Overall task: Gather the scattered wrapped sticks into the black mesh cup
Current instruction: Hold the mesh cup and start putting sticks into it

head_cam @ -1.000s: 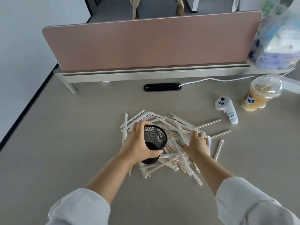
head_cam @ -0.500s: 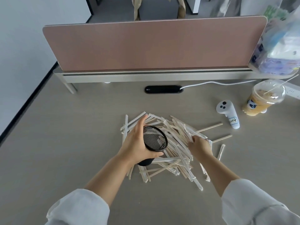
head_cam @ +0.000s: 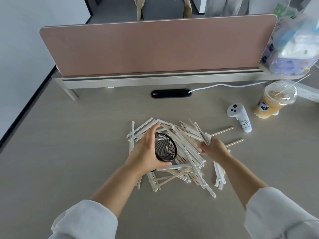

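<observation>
Cup (head_cam: 164,149) amid sticks (head_cam: 188,152); controller (head_cam: 239,116) right.

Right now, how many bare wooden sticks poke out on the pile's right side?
2: upper stick toward the white controller, lower stick just past the right hand. Others may be buried.

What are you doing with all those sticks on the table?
A person is tidying a pile of wrapped sticks into a black mesh cup. The left hand grips the cup and tips its mouth toward the pile. The right hand is closed on a small bundle of sticks at the pile's right edge. The cup looks empty so far, and most sticks lie scattered on the table, a few off to the right.
</observation>
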